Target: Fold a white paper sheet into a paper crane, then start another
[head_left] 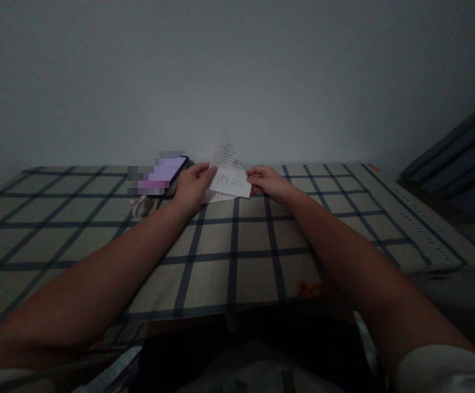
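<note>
Between my hands is a white sheet of printed paper [231, 173], partly folded, its top narrowing to a point. A lower flap of the paper shows beneath, near the tablecloth. My left hand [194, 184] grips the paper's left edge between thumb and fingers. On the opposite side, my right hand [271, 183] pinches the right edge near its lower corner. Something small and red shows under the right fingertips; I cannot make out what it is.
A phone [161, 176] with a lit, partly blurred screen stands tilted left of my left hand. A pale cable [143, 206] lies below it. The checked tablecloth [217, 234] covers the table, which meets a plain wall [237, 76]. Dark folded fabric [458, 158] hangs at the right.
</note>
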A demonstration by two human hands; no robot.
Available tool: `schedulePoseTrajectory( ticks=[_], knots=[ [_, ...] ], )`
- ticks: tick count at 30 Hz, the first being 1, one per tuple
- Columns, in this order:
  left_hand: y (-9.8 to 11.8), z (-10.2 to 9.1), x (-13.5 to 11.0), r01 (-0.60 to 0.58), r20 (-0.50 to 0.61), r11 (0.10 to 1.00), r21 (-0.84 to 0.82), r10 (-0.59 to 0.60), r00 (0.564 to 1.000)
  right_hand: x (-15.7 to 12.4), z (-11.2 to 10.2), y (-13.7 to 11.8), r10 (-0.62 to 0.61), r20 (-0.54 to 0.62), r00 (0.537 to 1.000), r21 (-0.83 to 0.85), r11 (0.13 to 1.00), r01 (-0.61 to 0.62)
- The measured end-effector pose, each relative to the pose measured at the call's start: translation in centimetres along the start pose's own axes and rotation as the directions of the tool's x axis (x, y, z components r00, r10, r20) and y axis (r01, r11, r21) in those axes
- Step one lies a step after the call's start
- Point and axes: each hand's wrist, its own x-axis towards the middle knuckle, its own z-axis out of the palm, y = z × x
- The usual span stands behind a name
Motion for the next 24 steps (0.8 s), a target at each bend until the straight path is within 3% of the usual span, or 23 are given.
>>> schedulePoseTrajectory(
  ticks=[9, 16, 19, 24],
  knots=[
    [0.49, 0.09, -0.07, 0.047, -0.007, 0.999, -0.016, -0.047, 0.999, -0.1, -0.74, 0.04, -0.02, 0.034, 0.999, 0.007, 1.0, 0.02],
    [0.56, -0.03, -0.52, 0.157, 0.176, 0.988, 0.011, -0.156, 0.972, -0.14, -0.74, 0.11, -0.137, 0.047, 0.989, -0.014, 0.99, 0.138],
    [0.48, -0.09, -0.7, 0.186, 0.26, 0.982, 0.045, -0.191, 0.947, -0.1, -0.49, 0.03, -0.112, -0.003, 0.994, -0.04, 0.993, 0.112],
    [0.45, -0.18, -0.7, 0.195, 0.294, 0.979, 0.063, -0.204, 0.934, -0.06, -0.24, -0.13, -0.077, -0.061, 0.995, -0.032, 0.997, 0.075]
  ],
)
